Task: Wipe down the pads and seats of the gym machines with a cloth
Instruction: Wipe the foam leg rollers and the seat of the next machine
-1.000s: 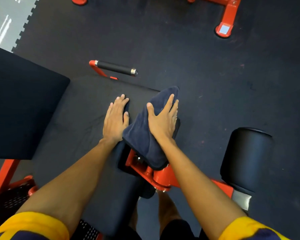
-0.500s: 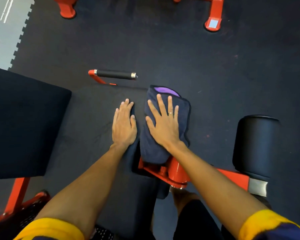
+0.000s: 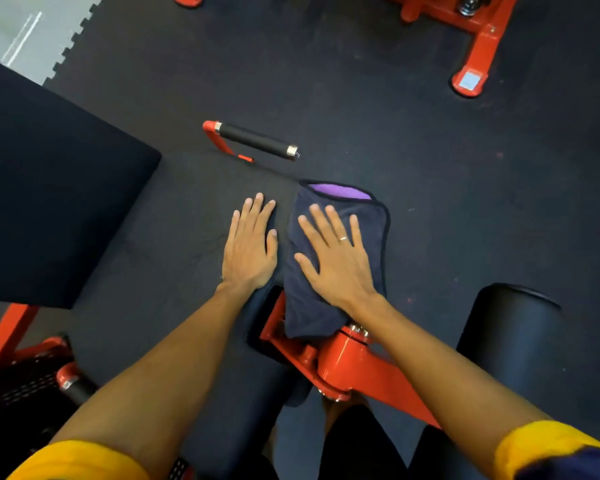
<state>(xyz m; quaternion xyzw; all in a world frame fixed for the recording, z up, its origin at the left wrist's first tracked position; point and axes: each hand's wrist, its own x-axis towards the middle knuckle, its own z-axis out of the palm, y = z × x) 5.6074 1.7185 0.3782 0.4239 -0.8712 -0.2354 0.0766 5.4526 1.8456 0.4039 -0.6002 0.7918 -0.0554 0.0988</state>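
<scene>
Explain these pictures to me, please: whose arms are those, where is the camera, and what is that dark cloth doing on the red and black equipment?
There is no robot here. A person wears a camera on the head, so you look down along their own two arms. Below them stands a gym machine with a red frame and black padding. The left hand lies flat, fingers straight, on a long dark pad. The right hand, a ring on one finger, presses flat on a dark blue cloth draped over the padding beside it. The cloth's purple inner side shows at its far edge. Neither hand closes round anything. Beyond the hands a handle sticks out. A round roller pad sits to the right and a big flat pad to the left. Underneath is dark rubber flooring.
</scene>
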